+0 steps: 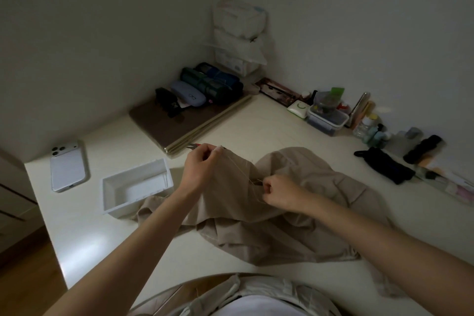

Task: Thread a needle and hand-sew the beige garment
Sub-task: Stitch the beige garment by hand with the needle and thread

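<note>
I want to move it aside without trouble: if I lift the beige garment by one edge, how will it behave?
Probably floppy: the beige garment lies in soft folds on the table. Likely light, since the left hand holds a part raised with only a fingertip pinch. The thread running to it may pull along.

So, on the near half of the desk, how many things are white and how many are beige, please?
White: 2, the phone and the open box.
Beige: 1, the garment, gripped by the left hand and the right hand.
Total: 3.
</note>
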Available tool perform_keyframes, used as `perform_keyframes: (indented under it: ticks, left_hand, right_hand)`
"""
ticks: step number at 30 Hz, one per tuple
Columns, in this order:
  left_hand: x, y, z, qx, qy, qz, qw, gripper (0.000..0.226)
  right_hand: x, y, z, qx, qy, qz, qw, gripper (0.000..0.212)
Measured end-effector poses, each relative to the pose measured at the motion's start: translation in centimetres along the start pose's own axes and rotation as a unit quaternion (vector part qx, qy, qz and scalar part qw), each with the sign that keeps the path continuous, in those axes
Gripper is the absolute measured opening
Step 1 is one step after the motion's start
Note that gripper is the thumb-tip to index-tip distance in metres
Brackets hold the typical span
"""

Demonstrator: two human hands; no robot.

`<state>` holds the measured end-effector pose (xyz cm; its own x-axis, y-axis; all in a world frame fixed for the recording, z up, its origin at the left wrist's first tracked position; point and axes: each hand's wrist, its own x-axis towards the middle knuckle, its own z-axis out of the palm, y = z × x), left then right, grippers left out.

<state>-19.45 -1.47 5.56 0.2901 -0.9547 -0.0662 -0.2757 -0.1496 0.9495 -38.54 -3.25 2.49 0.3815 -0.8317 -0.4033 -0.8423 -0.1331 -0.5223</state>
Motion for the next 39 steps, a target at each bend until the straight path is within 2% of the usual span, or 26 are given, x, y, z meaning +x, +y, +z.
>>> perform_keyframes:
  ticks: [3, 8, 11, 13, 16, 19, 21, 25, 28, 33, 37, 39]
  left_hand:
    - [-0.1, 0.0, 0.2, 0.000, -0.002, -0.004, 1.000, 0.024]
    - [-0.1, 0.4, 0.2, -0.011, -0.008, -0.011, 1.000, 0.021]
    - [-0.4, 0.8, 0.3, -0.002, -0.032, -0.003, 0.999, 0.023]
    - [-0.6, 1.0, 0.2, -0.006, -0.072, 0.007, 0.997, 0.024]
    - [-1.2, 1.5, -0.1, -0.021, -0.134, 0.019, 0.991, 0.019]
    - [-1.4, 1.4, -0.6, -0.015, -0.153, 0.040, 0.987, 0.020]
    - [-1.4, 1.1, -0.9, -0.007, -0.162, 0.046, 0.986, 0.020]
    - [-1.1, -0.5, -1.4, 0.078, -0.151, 0.052, 0.984, 0.005]
    - [-1.2, -1.7, -1.4, 0.169, -0.135, 0.059, 0.975, 0.012]
    - [-1.4, -3.3, -1.6, 0.260, -0.106, 0.049, 0.959, 0.017]
    - [-2.2, -3.4, -2.2, 0.292, -0.083, 0.064, 0.951, 0.015]
    - [-3.0, -3.4, -2.2, 0.303, -0.098, 0.105, 0.942, 0.013]
  right_hand:
    - [-0.2, -0.1, -0.5, 0.010, 0.004, -0.026, 1.000, 0.006]
    - [0.0, -1.8, -1.7, 0.131, 0.148, -0.107, 0.975, 0.015]
    - [0.4, -3.4, -2.5, 0.145, 0.196, -0.155, 0.957, 0.016]
    - [0.6, -4.5, -3.2, 0.158, 0.194, -0.184, 0.951, 0.020]
    - [1.5, -5.6, -3.9, 0.150, 0.133, -0.186, 0.962, 0.020]
    - [2.2, -5.6, -4.1, 0.110, 0.064, -0.169, 0.977, 0.028]
    - [2.3, -5.4, -4.2, 0.111, 0.045, -0.166, 0.979, 0.030]
    - [2.4, -4.5, -4.3, 0.137, 0.080, -0.185, 0.970, 0.030]
    - [2.2, -3.9, -4.8, 0.171, 0.108, -0.175, 0.964, 0.027]
    - [2.4, -2.9, -5.0, 0.178, 0.143, -0.161, 0.960, 0.020]
    - [2.6, -2.3, -4.9, 0.176, 0.149, -0.151, 0.961, 0.016]
    - [2.7, -2.0, -4.9, 0.182, 0.164, -0.143, 0.959, 0.017]
